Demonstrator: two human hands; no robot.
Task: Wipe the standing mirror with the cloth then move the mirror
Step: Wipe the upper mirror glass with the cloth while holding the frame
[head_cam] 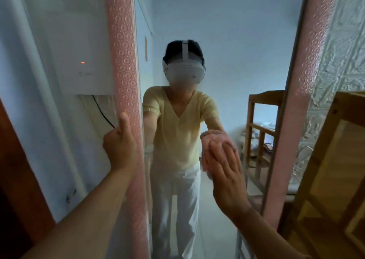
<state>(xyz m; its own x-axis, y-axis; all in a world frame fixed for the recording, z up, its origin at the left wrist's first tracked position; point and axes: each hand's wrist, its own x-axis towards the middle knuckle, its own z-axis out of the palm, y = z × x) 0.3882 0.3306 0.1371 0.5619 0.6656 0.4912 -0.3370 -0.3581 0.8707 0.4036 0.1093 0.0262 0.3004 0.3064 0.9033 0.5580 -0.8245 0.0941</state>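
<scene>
Tall pink-framed standing mirror (227,31) upright, long axis vertical, glass facing person. Left hand (120,144) grips left frame edge, thumb up. Right hand (227,170), fingers straight together, presses pink fluffy cloth (214,142) against glass.

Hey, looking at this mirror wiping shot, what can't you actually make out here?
Head view only:
- Base and top of the standing mirror: cut off by the picture's edges.
- Fingers of the left hand: wrapped behind the pink frame, only the thumb shows.
- Most of the pink cloth: covered by the right hand pressing it on the glass.
- Dirt or streaks on the glass: too blurred to tell.
- Wooden shelf: cut off at the right edge.
</scene>
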